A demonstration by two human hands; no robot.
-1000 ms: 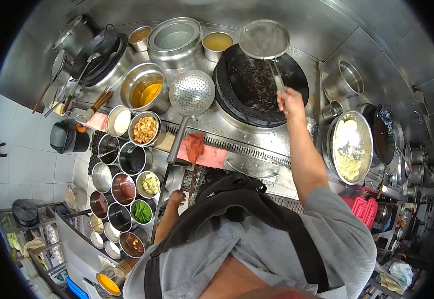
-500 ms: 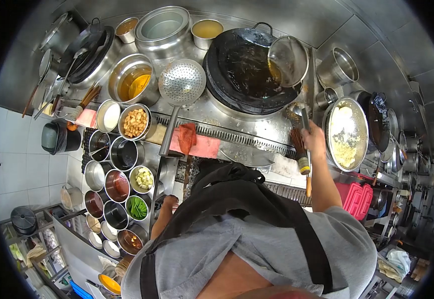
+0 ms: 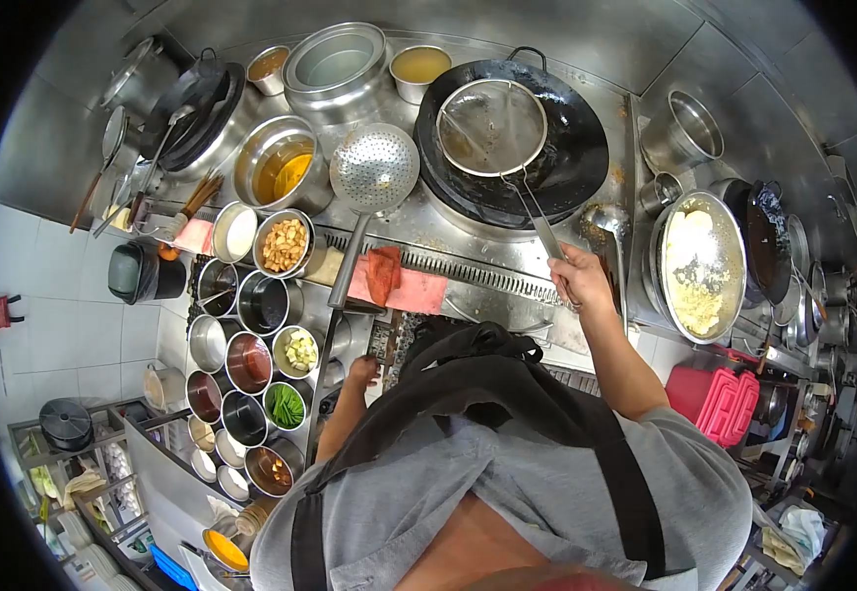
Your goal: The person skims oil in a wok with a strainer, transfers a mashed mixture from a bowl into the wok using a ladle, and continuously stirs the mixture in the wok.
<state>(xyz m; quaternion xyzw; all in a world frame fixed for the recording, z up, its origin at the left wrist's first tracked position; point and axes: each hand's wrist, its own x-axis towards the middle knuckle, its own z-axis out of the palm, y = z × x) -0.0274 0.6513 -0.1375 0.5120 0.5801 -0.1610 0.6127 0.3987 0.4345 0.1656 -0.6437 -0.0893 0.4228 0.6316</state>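
Note:
My right hand [image 3: 581, 278] is closed around the metal handle of a round fine-mesh strainer [image 3: 492, 128]. The strainer is over the left and middle part of a black wok [image 3: 576, 128] on the stove, hiding part of what lies inside. Just right of the wok, a ladle [image 3: 605, 222] rests on the steel top, its handle pointing toward me. My left hand [image 3: 362, 372] hangs low at my left side, beside the rack of pots; its fingers are partly hidden. A perforated skimmer [image 3: 376, 167] lies left of the wok with its handle toward me.
Several metal pots stand on the left, including one of brown chunks [image 3: 285, 244] and one of green vegetables [image 3: 285, 405]. A red cloth [image 3: 383, 275] lies at the stove's front. On the right is a metal bowl with pale chopped food [image 3: 694, 300], near a pink container [image 3: 724, 406].
The strainer has moved left from the wok's right rim to over its middle and left. My right hand has shifted left with it. The camera view has shifted slightly.

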